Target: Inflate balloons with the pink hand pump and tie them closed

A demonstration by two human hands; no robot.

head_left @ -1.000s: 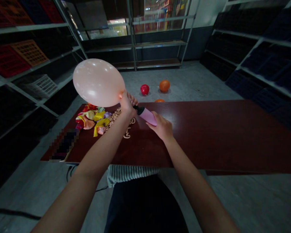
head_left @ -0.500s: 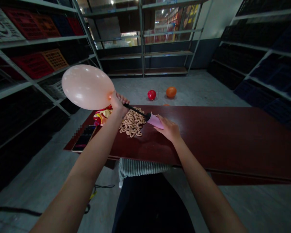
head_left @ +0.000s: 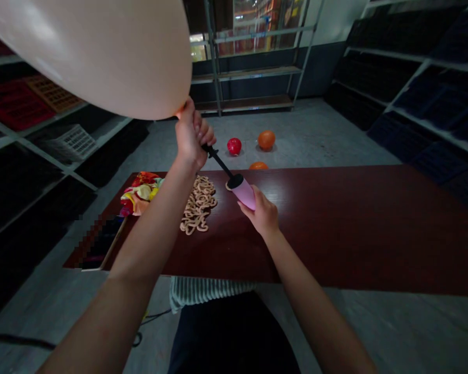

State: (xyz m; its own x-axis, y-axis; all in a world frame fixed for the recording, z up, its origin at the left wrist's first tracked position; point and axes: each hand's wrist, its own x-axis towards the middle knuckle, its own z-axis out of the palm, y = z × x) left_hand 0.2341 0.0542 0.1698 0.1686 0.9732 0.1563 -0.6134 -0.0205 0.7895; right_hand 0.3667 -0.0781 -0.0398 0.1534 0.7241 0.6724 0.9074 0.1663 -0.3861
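A large pale peach balloon (head_left: 132, 57) fills the upper left, its top cut off by the frame. My left hand (head_left: 192, 130) is closed around the balloon's neck, where it meets one end of a hand balloon pump. From under that hand a black rod runs down to the pump's pink barrel (head_left: 245, 193) with its black cap. My right hand (head_left: 263, 210) is wrapped round the pink barrel, just above the table. Beneath my left forearm lies a heap of beige, curled, rope-like pieces (head_left: 198, 202), partly hidden.
The dark red table (head_left: 335, 218) carries a pile of colourful limp balloons (head_left: 142, 192) and a phone-like dark slab (head_left: 105, 244) at left. On the floor beyond are a red balloon (head_left: 234, 146) and orange balloons (head_left: 266, 139). Shelves with crates (head_left: 17, 104) line the sides.
The balloon has grown much larger and risen up and left in view. My view has shifted, and my left hand is higher. My right hand still grips the pump barrel.
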